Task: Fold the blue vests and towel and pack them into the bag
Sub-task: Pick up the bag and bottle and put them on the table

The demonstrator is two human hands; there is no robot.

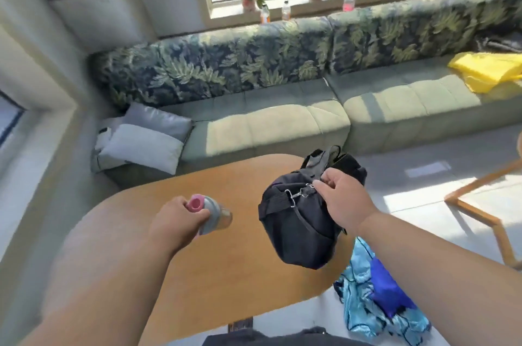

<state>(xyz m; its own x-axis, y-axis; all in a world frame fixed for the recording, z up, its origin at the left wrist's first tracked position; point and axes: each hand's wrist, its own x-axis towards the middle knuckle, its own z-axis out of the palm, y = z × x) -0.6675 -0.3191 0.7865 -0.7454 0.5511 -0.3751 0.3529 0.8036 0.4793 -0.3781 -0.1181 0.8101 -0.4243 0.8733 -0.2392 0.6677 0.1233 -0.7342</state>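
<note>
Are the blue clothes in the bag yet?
Not yet. The crumpled blue vests and towel lie unfolded by the wooden table. The right hand grips the black fabric bag; the left hand holds a pink-capped grey bottle. Folding and packing remain.

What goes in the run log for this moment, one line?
left hand: grips bottle | right hand: holds black bag over table | blue clothes: unfolded, beside table | packing: not started

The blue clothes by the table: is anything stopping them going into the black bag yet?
Both hands are busy: the left hand grips a pink-capped bottle, the right hand holds the black fabric bag. The blue clothes lie unfolded beside the wooden table.
</note>
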